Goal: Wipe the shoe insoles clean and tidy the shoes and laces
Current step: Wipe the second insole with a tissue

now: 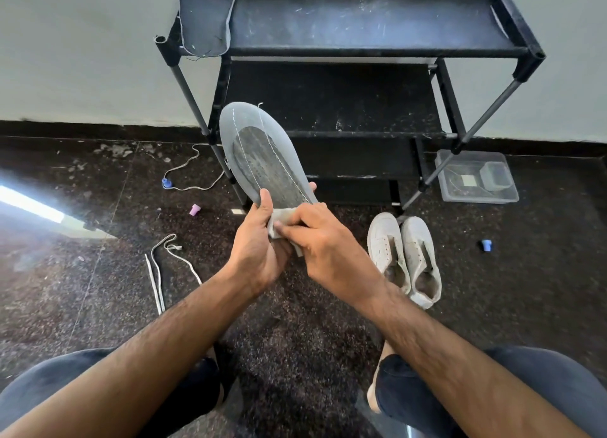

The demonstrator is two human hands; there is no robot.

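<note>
Gripping the heel end of a grey, stitched shoe insole [259,155], the left hand [259,240] is closed around it, thumb laid over the worn dark face, while the toe end is raised toward a black metal shoe rack [361,50]. A small off-white cloth [282,222] is pinched against the heel end by the right hand [325,240], whose fingers are curled shut on it; most of the cloth is hidden between the two hands. A second grey insole [207,17] is draped over the rack's top left corner, its upper part cut off by the frame edge. A pair of white lace-less canvas shoes [405,257] is set side by side on the dark speckled floor [295,332], just right of the hands. White laces [164,266] are strewn on the floor to the left, partly covered by the left forearm. A clear plastic box [476,178] is seen beside the rack; its contents are hard to make out.
</note>
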